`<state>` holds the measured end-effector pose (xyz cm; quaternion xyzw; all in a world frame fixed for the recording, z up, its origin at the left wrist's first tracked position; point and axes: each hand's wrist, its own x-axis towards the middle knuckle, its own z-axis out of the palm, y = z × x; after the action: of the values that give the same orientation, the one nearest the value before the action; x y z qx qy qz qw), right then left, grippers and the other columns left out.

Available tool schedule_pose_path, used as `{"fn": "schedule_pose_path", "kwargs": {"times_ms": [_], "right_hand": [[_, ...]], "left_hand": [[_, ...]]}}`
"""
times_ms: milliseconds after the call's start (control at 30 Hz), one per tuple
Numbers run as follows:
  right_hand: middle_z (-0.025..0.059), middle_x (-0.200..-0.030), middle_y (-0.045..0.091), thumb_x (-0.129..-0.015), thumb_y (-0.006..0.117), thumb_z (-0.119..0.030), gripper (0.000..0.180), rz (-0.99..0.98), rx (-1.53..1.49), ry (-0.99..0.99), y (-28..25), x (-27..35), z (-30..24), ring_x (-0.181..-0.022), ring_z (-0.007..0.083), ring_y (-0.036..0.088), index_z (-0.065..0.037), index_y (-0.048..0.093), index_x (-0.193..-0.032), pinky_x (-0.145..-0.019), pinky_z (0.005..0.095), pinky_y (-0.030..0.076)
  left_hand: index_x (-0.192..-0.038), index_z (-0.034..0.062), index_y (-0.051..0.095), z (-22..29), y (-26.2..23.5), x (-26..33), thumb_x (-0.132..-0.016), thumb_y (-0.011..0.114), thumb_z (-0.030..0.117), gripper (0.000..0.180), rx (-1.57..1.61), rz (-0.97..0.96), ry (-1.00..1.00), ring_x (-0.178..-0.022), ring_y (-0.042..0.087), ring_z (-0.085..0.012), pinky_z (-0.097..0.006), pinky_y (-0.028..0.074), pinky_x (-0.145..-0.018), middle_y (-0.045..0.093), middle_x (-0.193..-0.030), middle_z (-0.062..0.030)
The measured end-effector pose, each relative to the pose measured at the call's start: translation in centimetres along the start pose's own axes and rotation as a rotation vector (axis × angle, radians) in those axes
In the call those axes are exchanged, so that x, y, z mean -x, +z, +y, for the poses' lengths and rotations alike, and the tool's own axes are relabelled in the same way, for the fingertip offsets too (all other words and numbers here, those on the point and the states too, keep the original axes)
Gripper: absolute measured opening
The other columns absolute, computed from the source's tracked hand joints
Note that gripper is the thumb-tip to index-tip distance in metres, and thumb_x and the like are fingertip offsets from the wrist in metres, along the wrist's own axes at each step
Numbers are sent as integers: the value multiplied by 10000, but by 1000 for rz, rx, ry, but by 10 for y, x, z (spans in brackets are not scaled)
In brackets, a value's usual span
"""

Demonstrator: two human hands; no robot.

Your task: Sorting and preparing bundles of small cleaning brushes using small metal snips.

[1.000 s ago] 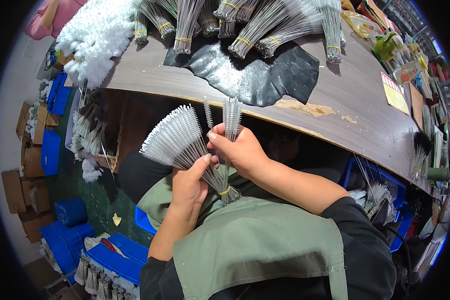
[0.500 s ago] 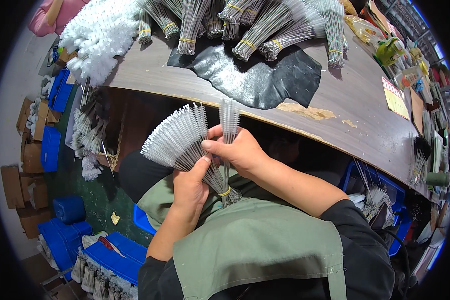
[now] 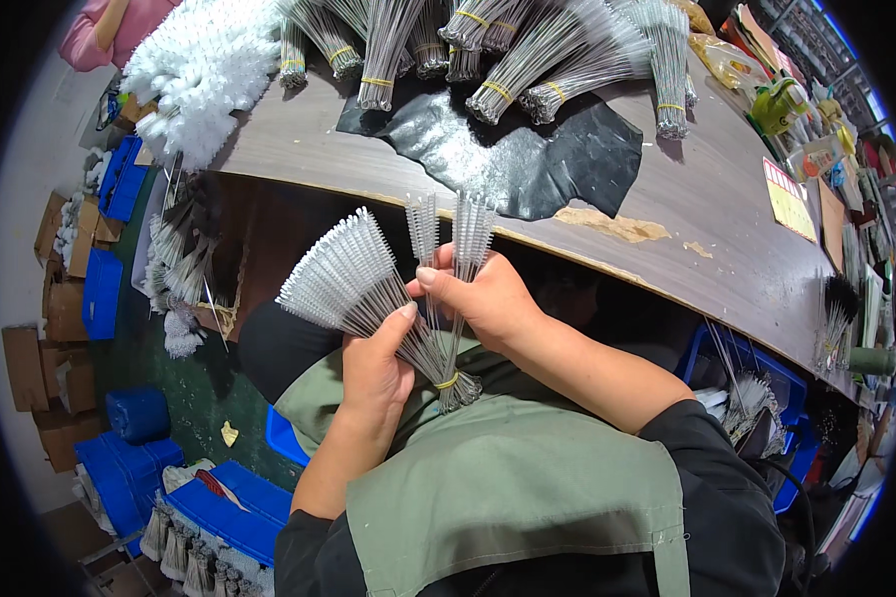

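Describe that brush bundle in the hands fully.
The brush bundle has many thin, metallic-looking stems with white bristles, bound near its lower end by a yellow band. Bristles up, it fans into a wide left cluster and two narrower ones over the green apron. The left hand grips the wide cluster; the right hand holds the narrower two.

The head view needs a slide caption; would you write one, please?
Left hand and right hand hold a fanned, banded brush bundle.
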<state>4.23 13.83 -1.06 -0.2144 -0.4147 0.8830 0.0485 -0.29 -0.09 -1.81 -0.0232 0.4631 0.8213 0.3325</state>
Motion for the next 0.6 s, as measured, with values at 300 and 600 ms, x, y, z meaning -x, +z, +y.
{"fn": "schedule_pose_path", "kwargs": {"times_ms": [300,600], "right_hand": [[23,-764,595,-795,700,-97,122,-33,38,-26,-4,-1,1,-667,83,541,-41,591,-794,-603,235,454],[2,-763,561,-784,701,-59,142,-68,5,-16,-5,-3,5,-673,80,526,-49,562,-810,-610,234,448]], "left_hand": [[-1244,-54,444,5,12,5,-804,524,-38,448,14,-61,-30,-1100,539,-240,-367,421,-966,542,-1203,-155],[-1264,-75,428,5,16,3,-798,569,41,500,-26,-173,-6,-1142,518,-249,-377,399,-990,503,-1284,-174]]}}
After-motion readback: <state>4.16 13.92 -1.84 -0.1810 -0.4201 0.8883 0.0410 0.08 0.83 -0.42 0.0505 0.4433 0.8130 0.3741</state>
